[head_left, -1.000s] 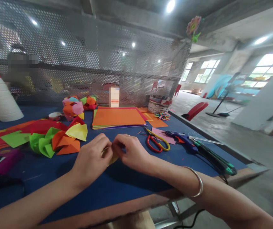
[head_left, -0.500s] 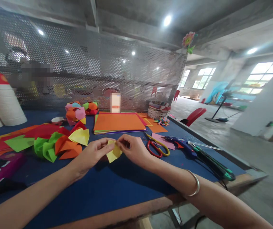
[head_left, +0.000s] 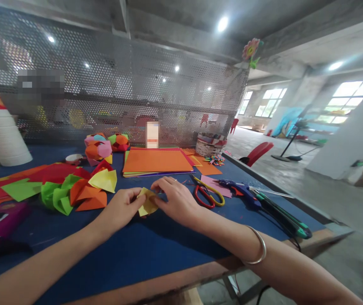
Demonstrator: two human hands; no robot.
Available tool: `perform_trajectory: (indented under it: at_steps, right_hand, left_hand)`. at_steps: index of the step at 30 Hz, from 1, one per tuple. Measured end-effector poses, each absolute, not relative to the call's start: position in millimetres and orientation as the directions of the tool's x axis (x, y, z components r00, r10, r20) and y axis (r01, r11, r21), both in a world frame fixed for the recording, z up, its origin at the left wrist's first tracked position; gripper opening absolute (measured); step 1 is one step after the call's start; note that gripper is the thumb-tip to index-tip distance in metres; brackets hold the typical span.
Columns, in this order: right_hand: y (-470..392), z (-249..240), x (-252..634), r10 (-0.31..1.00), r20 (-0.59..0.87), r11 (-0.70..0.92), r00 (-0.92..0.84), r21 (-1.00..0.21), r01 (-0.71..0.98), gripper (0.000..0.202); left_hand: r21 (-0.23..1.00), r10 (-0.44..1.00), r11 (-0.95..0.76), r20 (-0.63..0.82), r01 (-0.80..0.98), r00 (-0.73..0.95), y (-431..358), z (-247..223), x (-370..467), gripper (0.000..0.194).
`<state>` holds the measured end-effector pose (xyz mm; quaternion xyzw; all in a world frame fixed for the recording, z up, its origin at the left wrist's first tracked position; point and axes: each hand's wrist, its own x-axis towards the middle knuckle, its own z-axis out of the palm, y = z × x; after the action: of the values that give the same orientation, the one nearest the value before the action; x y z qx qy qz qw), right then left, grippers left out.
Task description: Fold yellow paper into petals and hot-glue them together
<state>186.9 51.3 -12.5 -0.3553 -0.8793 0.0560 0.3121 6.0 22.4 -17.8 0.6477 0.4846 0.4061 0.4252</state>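
A small folded piece of yellow paper (head_left: 148, 205) is held between my two hands, low over the blue table. My left hand (head_left: 125, 206) pinches its left side between thumb and fingers. At the right side, the thumb of my right hand (head_left: 177, 201) presses on the paper while the fingers curve over its far edge. Left of my hands lie folded paper pieces: a yellow one (head_left: 104, 181), an orange one (head_left: 89, 194) and a green one (head_left: 61, 191). Red-and-yellow-handled scissors (head_left: 213, 195) rest just right of my right hand.
A stack of coloured paper (head_left: 158, 161) lies ahead, with a woven basket (head_left: 211, 145) behind right. A blue glue gun (head_left: 241, 190) and a green-and-black tool (head_left: 283, 214) lie at right. Paper cups (head_left: 6, 137) and a purple object (head_left: 5, 228) stand left. A perforated metal screen (head_left: 169, 97) closes the back.
My right hand has shifted its grip, its fingers now straighter and reaching over the paper's far edge. The yellow paper has tilted flatter. The view has moved slightly.
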Motion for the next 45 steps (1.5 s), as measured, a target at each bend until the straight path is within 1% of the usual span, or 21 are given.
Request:
perform_trajectory:
  at_steps: [4,9,13,16,22,25,27,29,31,33,34,35,36,38,42,45]
  right_hand:
    - [50,-12,187,0.609,0.528,0.753,-0.592,-0.148,0.641,0.010]
    - [48,-11,187,0.525,0.567,0.759,-0.634,0.024,0.651,0.002]
    - [48,-10,186,0.482,0.560,0.752,-0.674,0.129,0.646,0.009]
    - [48,-11,185,0.460,0.564,0.748,-0.686,0.170,0.641,0.017]
    - [46,-10,186,0.432,0.588,0.767,-0.684,0.159,0.621,0.023]
    - [45,-10,187,0.433,0.598,0.793,-0.674,0.103,0.600,0.024]
    - [45,-10,186,0.450,0.624,0.818,-0.638,-0.002,0.575,0.023]
    - [44,-11,185,0.510,0.649,0.827,-0.564,-0.189,0.530,0.020]
    - [45,-12,184,0.631,0.609,0.773,-0.480,-0.441,0.457,0.016]
    - [48,-14,182,0.754,0.496,0.649,-0.432,-0.666,0.368,0.017]
    - [50,-15,181,0.794,0.431,0.581,-0.429,-0.747,0.324,0.019]
    - [52,-16,181,0.817,0.376,0.523,-0.436,-0.803,0.287,0.021]
    - [53,-16,180,0.827,0.338,0.483,-0.448,-0.836,0.261,0.023]
    - [55,-15,180,0.828,0.308,0.459,-0.469,-0.853,0.250,0.025]
    - [48,-2,191,0.813,0.368,0.526,-0.451,-0.796,0.299,0.021]
    - [40,11,220,0.802,0.399,0.571,-0.444,-0.731,0.374,0.020]
  left_hand:
    - [0.915,0.972,-0.203,0.144,0.349,0.187,23,-20,4,0.027]
    - [0.919,0.968,-0.200,0.132,0.340,0.212,24,-20,5,0.027]
    - [0.931,0.971,-0.182,0.119,0.316,0.209,23,-17,8,0.027]
    - [0.940,0.973,-0.170,0.112,0.295,0.201,23,-16,9,0.028]
    - [0.947,0.980,-0.169,0.132,0.272,0.150,26,-22,6,0.031]
    - [0.952,0.984,-0.159,0.130,0.261,0.124,25,-23,6,0.032]
    - [0.956,0.985,-0.152,0.125,0.252,0.118,24,-22,6,0.032]
    - [0.960,0.986,-0.142,0.115,0.242,0.121,23,-21,6,0.033]
    - [0.965,0.987,-0.126,0.098,0.228,0.128,22,-20,6,0.034]
    - [0.970,0.988,-0.105,0.077,0.218,0.134,22,-20,6,0.036]
    - [0.972,0.989,-0.096,0.068,0.215,0.134,23,-20,6,0.036]
    - [0.973,0.989,-0.088,0.060,0.213,0.134,23,-20,6,0.037]
    - [0.974,0.989,-0.082,0.054,0.211,0.135,23,-21,5,0.037]
    - [0.976,0.989,-0.075,0.046,0.206,0.140,23,-21,5,0.038]
    - [0.974,0.990,-0.070,0.042,0.214,0.131,21,-15,5,0.041]
    - [0.965,0.998,-0.035,0.018,0.260,0.067,20,-9,5,0.045]
